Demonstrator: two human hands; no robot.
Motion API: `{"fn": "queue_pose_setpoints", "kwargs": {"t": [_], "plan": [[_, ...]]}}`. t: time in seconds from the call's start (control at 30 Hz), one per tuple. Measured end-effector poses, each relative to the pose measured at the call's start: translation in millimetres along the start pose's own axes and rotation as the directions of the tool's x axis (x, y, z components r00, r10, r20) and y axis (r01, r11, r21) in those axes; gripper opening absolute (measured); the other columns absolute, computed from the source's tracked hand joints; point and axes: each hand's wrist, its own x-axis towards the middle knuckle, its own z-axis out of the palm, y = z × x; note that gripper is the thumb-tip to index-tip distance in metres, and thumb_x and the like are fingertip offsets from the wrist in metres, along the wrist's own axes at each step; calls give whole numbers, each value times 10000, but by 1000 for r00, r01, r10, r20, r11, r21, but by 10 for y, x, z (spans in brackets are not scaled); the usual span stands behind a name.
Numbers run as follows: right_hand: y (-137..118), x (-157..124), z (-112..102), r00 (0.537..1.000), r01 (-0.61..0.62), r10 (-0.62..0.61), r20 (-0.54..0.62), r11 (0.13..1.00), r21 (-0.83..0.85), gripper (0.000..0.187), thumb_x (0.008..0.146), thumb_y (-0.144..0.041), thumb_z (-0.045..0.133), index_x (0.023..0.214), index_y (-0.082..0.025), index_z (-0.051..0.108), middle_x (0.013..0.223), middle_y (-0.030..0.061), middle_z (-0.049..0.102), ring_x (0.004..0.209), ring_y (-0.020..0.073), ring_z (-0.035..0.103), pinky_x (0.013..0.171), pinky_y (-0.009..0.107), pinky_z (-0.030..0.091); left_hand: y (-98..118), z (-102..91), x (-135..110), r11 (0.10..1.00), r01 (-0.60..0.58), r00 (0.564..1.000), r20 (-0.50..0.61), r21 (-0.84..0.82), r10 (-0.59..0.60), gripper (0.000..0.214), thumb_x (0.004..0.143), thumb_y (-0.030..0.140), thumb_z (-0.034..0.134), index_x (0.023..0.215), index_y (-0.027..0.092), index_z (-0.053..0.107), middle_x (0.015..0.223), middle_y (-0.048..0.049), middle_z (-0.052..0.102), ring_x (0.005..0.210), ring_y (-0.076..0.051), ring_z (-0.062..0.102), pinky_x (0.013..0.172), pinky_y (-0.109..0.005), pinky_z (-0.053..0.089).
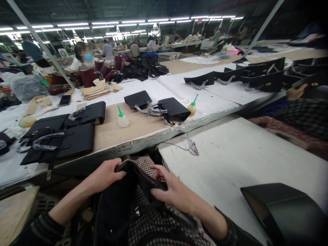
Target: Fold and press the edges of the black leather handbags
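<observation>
A black handbag (120,201) lies on my lap over a checked cloth. My left hand (106,174) grips its upper left edge, fingers curled round the rim. My right hand (170,189) presses on the bag's right side, fingers bent over a black flap. Just beyond my hands the work table's front edge (115,150) runs across the view.
Black handbags (64,136) are stacked at left, two more (164,107) in the middle beside two glue bottles (122,119) with green nozzles. Small snips (192,147) lie on the white table. A black bag (287,212) sits near right. Other workers sit behind and at right.
</observation>
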Motion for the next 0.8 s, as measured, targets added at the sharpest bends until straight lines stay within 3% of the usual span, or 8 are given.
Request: {"fn": "queue_pose_setpoints", "kwargs": {"t": [0.07, 0.1, 0.17, 0.2, 0.37, 0.47, 0.57, 0.8], "plan": [[-9, -35, -315, 994, 9, -20, 106, 995, 104, 617, 789, -195, 652, 1366, -258, 443, 1020, 22, 609, 940, 192, 584, 869, 343, 481, 99, -189, -132, 999, -22, 982, 186, -45, 30, 150, 787, 309, 607, 726, 188, 543, 689, 58, 532, 640, -132, 466, 556, -216, 326], [6, -44, -430, 984, -2, -25, 176, 988, 152, 619, 783, -200, 668, 1362, -257, 457, 1049, 25, 608, 945, 189, 580, 848, 330, 483, 140, -256, -184, 997, -29, 952, 302, -66, 48, 114, 790, 292, 606, 762, 188, 566, 713, 59, 546, 653, -130, 474, 561, -211, 336], [81, -41, -550, 949, -43, -21, 313, 979, 198, 581, 769, -213, 695, 1322, -242, 519, 1100, 33, 608, 955, 187, 573, 824, 310, 480, 179, -307, -243, 997, -40, 883, 466, -60, 63, 72, 785, 253, 607, 820, 191, 596, 746, 59, 562, 675, -131, 489, 584, -210, 359], [138, -30, -557, 935, -67, -12, 355, 975, 210, 541, 773, -222, 694, 1295, -233, 551, 1108, 33, 614, 953, 184, 573, 817, 304, 477, 173, -291, -248, 998, -39, 868, 492, -48, 57, 69, 778, 233, 606, 832, 191, 603, 755, 58, 567, 688, -134, 498, 600, -213, 373], [403, 27, -396, 943, -90, -21, 331, 945, 315, 420, 847, -285, 629, 1263, -229, 607, 1115, 25, 652, 976, 185, 589, 857, 311, 471, 1, -69, -156, 983, 2, 910, 407, -185, 75, 176, 742, 153, 599, 913, 194, 587, 918, 33, 618, 852, -166, 563, 735, -240, 449], [460, 61, -352, 958, -20, -73, 276, 947, 320, 389, 846, -349, 660, 1216, -228, 652, 1088, 26, 669, 975, 184, 599, 867, 308, 479, -69, -32, -100, 946, 56, 909, 409, -319, 84, 361, 775, 171, 627, 1126, 238, 574, 1100, 21, 654, 1049, -197, 580, 907, -282, 455], [490, 104, -334, 981, 37, -84, 172, 965, 259, 321, 821, -406, 700, 1073, -209, 728, 995, 31, 671, 941, 182, 610, 860, 305, 485, -85, -56, -58, 930, 94, 898, 434, -355, 75, 407, 833, 278, 653, 1235, 274, 588, 1220, 14, 654, 1173, -228, 561, 1027, -325, 413], [546, 136, -240, 998, 29, -43, 48, 962, 270, 256, 826, -370, 711, 1027, -219, 765, 985, 42, 681, 915, 173, 631, 834, 282, 495, -111, -55, 16, 889, 165, 872, 484, -428, 71, 392, 878, 397, 636, 1253, 282, 646, 1145, 22, 716, 1152, -242, 601, 1043, -340, 424]]}}
